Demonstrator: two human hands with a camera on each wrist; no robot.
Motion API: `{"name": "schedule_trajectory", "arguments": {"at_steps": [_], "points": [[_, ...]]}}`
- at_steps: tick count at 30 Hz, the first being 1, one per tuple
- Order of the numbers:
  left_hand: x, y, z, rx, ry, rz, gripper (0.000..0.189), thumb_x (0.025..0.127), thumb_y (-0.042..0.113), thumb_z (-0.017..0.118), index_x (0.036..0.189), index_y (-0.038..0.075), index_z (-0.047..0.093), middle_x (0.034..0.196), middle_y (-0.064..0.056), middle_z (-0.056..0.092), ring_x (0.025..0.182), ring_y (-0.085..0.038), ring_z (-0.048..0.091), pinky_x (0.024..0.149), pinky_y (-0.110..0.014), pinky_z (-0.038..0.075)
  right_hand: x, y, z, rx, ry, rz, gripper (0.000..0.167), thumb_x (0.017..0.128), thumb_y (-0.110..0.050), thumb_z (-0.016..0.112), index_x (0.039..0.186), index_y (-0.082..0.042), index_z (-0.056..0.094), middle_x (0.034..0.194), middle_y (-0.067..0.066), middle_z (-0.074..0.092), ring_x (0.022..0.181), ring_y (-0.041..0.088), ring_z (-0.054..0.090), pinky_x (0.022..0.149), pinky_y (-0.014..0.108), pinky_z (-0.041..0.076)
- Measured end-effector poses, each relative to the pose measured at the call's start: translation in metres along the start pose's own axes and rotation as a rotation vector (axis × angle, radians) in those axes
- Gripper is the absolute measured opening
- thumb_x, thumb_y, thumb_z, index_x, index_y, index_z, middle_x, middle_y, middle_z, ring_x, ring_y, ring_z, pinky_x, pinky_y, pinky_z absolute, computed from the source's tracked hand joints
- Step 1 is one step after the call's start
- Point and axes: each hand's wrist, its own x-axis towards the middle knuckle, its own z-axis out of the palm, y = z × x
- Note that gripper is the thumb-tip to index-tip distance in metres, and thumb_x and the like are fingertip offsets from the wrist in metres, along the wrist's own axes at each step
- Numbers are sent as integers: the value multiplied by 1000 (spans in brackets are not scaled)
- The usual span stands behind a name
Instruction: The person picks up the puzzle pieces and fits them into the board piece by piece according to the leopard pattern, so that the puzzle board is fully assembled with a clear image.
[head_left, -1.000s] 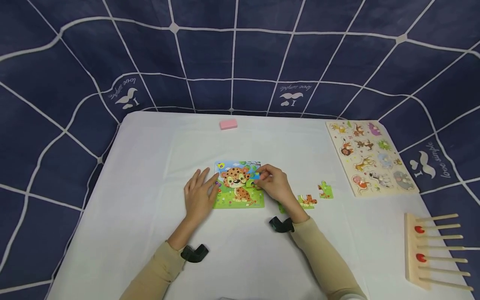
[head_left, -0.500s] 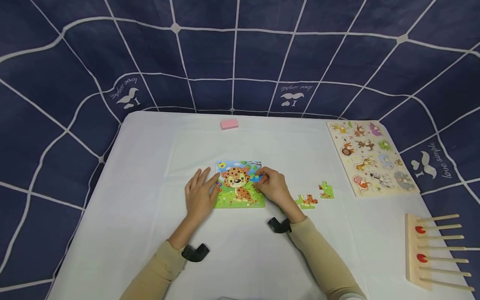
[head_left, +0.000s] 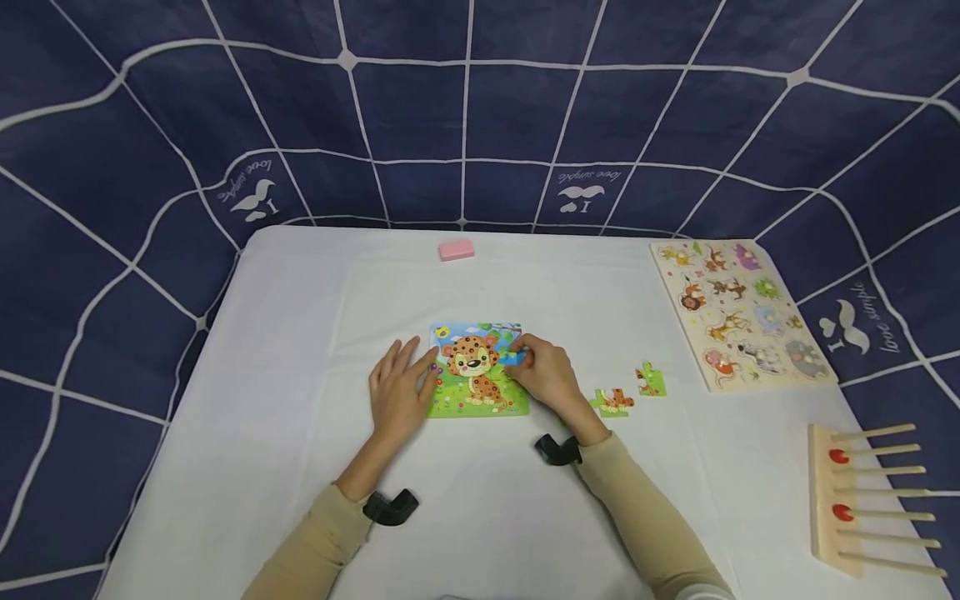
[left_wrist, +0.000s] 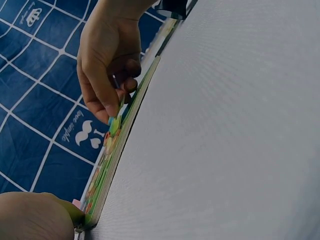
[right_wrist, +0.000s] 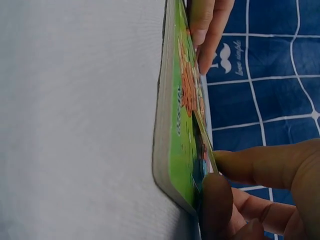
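A person in beige sleeves (head_left: 307, 542) works at a table (head_left: 300, 292) covered in white cloth. A leopard puzzle (head_left: 450, 404) lies flat near the middle of the table, between the 2 hands.

Left hand (head_left: 396, 396): relaxed, fingers extended and spread, resting at the puzzle's left side, with the thumb against its edge.

Right hand (head_left: 551, 371): thumb and fingertips pinch 1 thin puzzle piece (right_wrist: 207, 140) over the right part of the picture. The piece is tilted, its held end raised above the surface. Seen nearly edge-on, its lower edge appears to meet the puzzle, though I cannot confirm contact.

To the right of the right wrist, 2 loose items lie on the cloth: an orange-and-green piece (head_left: 617, 403) and, slightly farther out, a mostly green piece (head_left: 652, 380).

A black device (head_left: 391, 507) is worn at the left wrist; a matching black fitting (head_left: 557, 450) is worn at the right.

Elsewhere on the table: a pink block (head_left: 456, 250) near the far edge; a wooden animal board (head_left: 776, 383) at the far right; and, nearer on that side, a wooden rack (head_left: 825, 533) with 7 pegs and 2 red beads (head_left: 842, 512). A dark blue curtain (head_left: 412, 108) with white grid lines hangs behind the table.
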Motion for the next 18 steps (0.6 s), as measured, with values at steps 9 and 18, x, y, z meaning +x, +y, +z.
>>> {"name": "schedule_trajectory", "arguments": {"at_steps": [9,18], "points": [[0,-1,1,6,5,2,39,96,24,60,134,16,61,154,-12,41,147,-35,24,114,-55,17,1,1,-1,-15,-17,-28,25,81,-18,78,102,-9,67,63,1,54,52,13,46,49,26,33],[-1,-1,2,1,27,17,38,95,24,60,132,15,63,152,-13,43,146,-36,25,113,-56,18,2,3,2,-69,15,-62,26,81,-28,79,99,-11,69,63,-1,54,50,12,44,44,24,30]]}}
